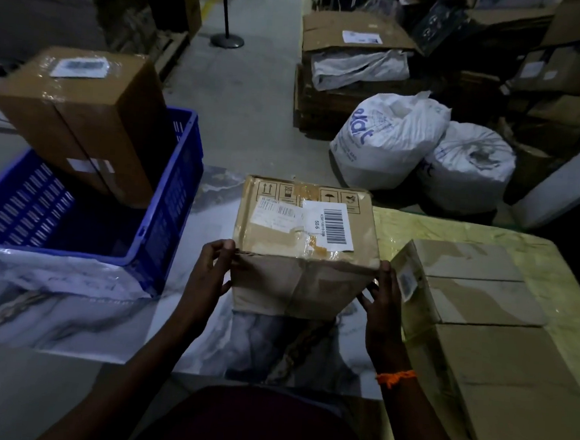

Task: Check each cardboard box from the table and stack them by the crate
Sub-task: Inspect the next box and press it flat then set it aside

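A worn cardboard box (pixel 300 248) with barcode labels on its top stands in the middle of the marble-patterned table (pixel 69 311). My left hand (pixel 209 269) grips its near left corner and my right hand (pixel 381 295) presses on its near right side. A blue plastic crate (pixel 177 194) sits at the left. A tall taped cardboard box (pixel 83 119) stands tilted inside the crate. To the right, two more cardboard boxes (pixel 476 291) lie side by side on a yellowish surface.
Past the table's far edge, two white tied sacks (pixel 387 137) lie on the floor. Behind them is an open carton (pixel 356 42) with a grey bag on it. Stacked boxes fill the far right. A black stanchion post (pixel 226 38) stands in the aisle.
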### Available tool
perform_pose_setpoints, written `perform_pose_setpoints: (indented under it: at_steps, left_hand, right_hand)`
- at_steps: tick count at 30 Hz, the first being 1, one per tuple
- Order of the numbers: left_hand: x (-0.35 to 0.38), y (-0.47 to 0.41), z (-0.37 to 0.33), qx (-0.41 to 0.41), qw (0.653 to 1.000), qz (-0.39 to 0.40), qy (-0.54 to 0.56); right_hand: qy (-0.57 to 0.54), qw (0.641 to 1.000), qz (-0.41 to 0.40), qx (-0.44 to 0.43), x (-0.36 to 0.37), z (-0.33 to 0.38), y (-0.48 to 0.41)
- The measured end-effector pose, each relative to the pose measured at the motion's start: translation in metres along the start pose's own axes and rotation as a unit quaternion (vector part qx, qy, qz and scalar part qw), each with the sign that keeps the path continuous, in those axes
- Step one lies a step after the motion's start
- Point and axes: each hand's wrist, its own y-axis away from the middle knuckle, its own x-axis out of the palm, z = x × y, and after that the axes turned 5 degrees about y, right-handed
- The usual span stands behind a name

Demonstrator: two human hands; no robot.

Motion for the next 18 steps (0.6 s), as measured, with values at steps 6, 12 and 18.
perform_pose_setpoints:
  at_steps: [6, 12, 18]
  left_hand:
    - [0.0, -0.002, -0.003, -0.011, 1.0, -0.013, 0.008]
    - [-0.005, -0.014, -0.018, 0.021, 0.999, -0.013, -0.024]
    - [0.014, -0.045, -0.059, 0.001, 0.995, 0.048, -0.083]
  right_hand:
    - [0.008, 1.0, -0.002, -0.004, -0.003, 0.008, 0.0]
    - [0.06, 0.998, -0.001, -0.034, -0.009, 0.03, -0.015]
    - [0.176, 0.983, 0.046, -0.02, 0.006, 0.066, -0.063]
